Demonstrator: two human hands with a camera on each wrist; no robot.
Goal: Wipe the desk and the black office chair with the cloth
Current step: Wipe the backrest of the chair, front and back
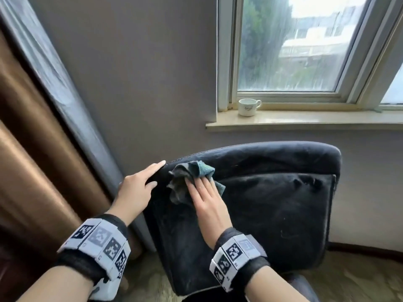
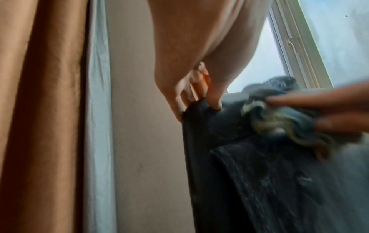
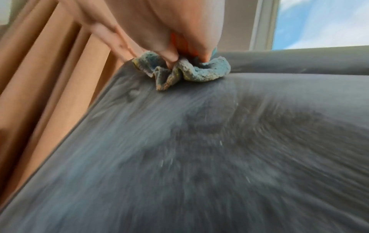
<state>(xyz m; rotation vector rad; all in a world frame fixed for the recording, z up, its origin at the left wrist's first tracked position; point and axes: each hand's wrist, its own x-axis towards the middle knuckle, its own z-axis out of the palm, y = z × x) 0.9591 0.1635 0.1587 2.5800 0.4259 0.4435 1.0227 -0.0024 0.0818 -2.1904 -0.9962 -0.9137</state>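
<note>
The black office chair stands with its worn backrest toward me, below the window sill. A crumpled teal cloth lies against the backrest near its top left corner. My right hand presses it there with straight fingers. In the right wrist view the fingertips dig into the bunched cloth on the blurred chair. My left hand grips the top left corner. In the left wrist view the left hand has its thumb in front and its fingers behind the chair, left of the cloth.
A white cup stands on the window sill behind the chair. A brown curtain with a grey lining hangs close to the chair's left side. A grey wall is behind, and a pale carpet lies below.
</note>
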